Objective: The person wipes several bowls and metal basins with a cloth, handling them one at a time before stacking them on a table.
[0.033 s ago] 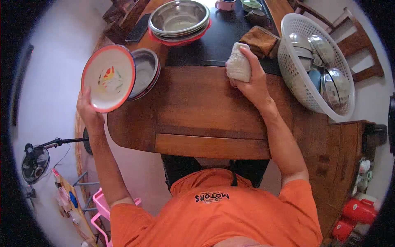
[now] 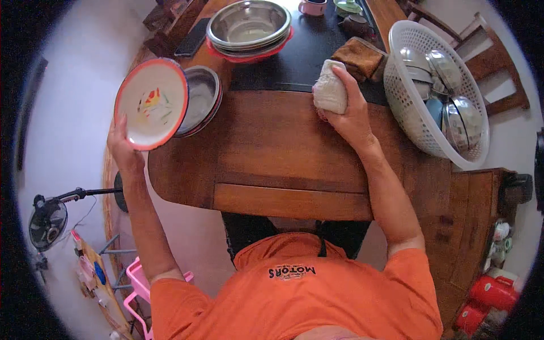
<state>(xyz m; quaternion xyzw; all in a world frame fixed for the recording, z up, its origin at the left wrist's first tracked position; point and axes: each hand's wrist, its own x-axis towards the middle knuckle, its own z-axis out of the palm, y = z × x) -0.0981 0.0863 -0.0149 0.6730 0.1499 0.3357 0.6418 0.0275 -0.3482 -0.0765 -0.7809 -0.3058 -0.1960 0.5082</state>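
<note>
A white enamel plate with a red-orange rim and a coloured print in its middle (image 2: 150, 122) is gripped at its lower left edge by my left hand (image 2: 126, 148). It is raised and tilted at the table's left side, partly covering a small stack of metal dishes (image 2: 201, 99). My right hand (image 2: 352, 113) is closed around a folded whitish cloth (image 2: 330, 93) above the right part of the table. Part of its fingers is hidden behind the cloth.
Steel basins (image 2: 249, 28) sit stacked at the far left on something red. To the right stands a white perforated basket (image 2: 411, 116) full of metal bowls (image 2: 467, 119). A folded brown cloth (image 2: 362, 55), a dark teapot (image 2: 356, 25) and a pink cup (image 2: 312, 7) lie beyond.
The plate in my left hand has risen very slightly and its tilt has shifted a little. My right hand keeps its hold on the cloth.
</note>
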